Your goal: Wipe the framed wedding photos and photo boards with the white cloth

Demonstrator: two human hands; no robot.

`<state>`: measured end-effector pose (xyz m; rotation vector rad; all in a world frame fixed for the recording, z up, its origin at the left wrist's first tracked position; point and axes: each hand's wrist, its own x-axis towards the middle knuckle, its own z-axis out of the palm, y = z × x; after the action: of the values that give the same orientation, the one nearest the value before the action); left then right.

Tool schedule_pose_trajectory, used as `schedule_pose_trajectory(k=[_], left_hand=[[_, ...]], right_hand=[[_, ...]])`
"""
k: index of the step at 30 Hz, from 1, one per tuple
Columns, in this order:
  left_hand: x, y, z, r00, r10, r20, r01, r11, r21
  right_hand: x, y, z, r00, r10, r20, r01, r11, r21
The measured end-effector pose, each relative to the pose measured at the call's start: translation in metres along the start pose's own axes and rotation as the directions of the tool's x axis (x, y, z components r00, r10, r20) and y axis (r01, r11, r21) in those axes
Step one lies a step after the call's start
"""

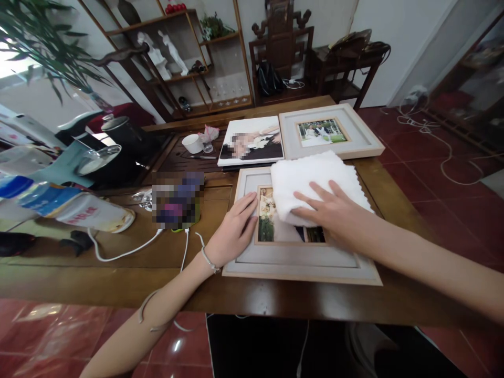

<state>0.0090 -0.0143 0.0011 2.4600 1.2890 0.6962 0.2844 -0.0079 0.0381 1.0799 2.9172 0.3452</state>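
Note:
A light wooden picture frame (299, 273) with a pale mat and a photo inside lies flat on the table in front of me. My left hand (232, 233) rests on its left side, fingers stretched out and thumb against the inner border. On the frame's upper right part lies a folded white cloth (315, 170), covering much of the photo. My right hand (328, 210) presses down on this cloth from above, its fingers spread out flat.
Behind the frame lie a photo panel (255, 126) and a second framed picture (370, 134). To the left are a white cup (192, 143), a blurred-out object with charging cables (179, 205), a tipped white bottle (94, 212) and a black kettle (118, 128). The table's front edge (268, 312) is near.

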Motion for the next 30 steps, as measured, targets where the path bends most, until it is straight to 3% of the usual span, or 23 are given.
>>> schedule_pose_trajectory(k=[3, 5, 8, 11, 14, 17, 19, 25, 27, 30], left_hand=[[0.0, 0.0, 0.001, 1.0, 0.009, -0.001, -0.009, 1.0, 0.007], [-0.001, 0.0, 0.002, 1.0, 0.005, -0.004, -0.005, 1.0, 0.006], [-0.001, 0.0, 0.002, 1.0, -0.001, -0.007, 0.001, 1.0, 0.01], [-0.001, 0.0, 0.002, 1.0, 0.001, 0.001, -0.001, 1.0, 0.016], [-0.001, 0.0, 0.002, 1.0, 0.008, 0.008, -0.008, 1.0, 0.02], [-0.001, -0.002, 0.002, 1.0, 0.022, 0.002, -0.022, 1.0, 0.016], [-0.001, -0.003, 0.003, 1.0, 0.031, -0.006, -0.031, 1.0, 0.006], [-0.002, -0.004, 0.004, 0.999, 0.04, -0.022, -0.04, 0.999, -0.007], [-0.001, -0.003, 0.003, 0.999, 0.032, -0.016, -0.032, 0.999, -0.002], [-0.001, -0.002, 0.002, 1.0, 0.02, -0.014, -0.02, 1.0, -0.012]], right_hand=[[-0.025, -0.027, -0.004, 0.998, -0.052, -0.04, 0.056, 0.993, 0.1], [-0.041, -0.052, -0.002, 0.984, -0.036, -0.173, 0.058, 0.991, 0.123], [-0.058, -0.087, 0.0, 0.961, 0.027, -0.274, 0.005, 0.993, 0.116], [-0.058, -0.099, 0.002, 0.949, 0.083, -0.305, -0.049, 0.992, 0.117], [-0.041, -0.084, 0.001, 0.96, 0.083, -0.267, -0.052, 0.991, 0.12], [-0.019, -0.051, -0.002, 0.997, 0.043, -0.062, -0.035, 0.99, 0.134], [-0.006, -0.027, -0.006, 0.999, 0.036, 0.01, -0.037, 0.993, 0.112], [0.024, 0.032, -0.015, 0.986, 0.118, -0.121, -0.129, 0.988, -0.082], [0.029, 0.04, -0.013, 0.979, 0.139, -0.151, -0.158, 0.98, -0.122], [0.028, 0.035, -0.001, 0.994, 0.098, -0.056, -0.104, 0.989, -0.104]])
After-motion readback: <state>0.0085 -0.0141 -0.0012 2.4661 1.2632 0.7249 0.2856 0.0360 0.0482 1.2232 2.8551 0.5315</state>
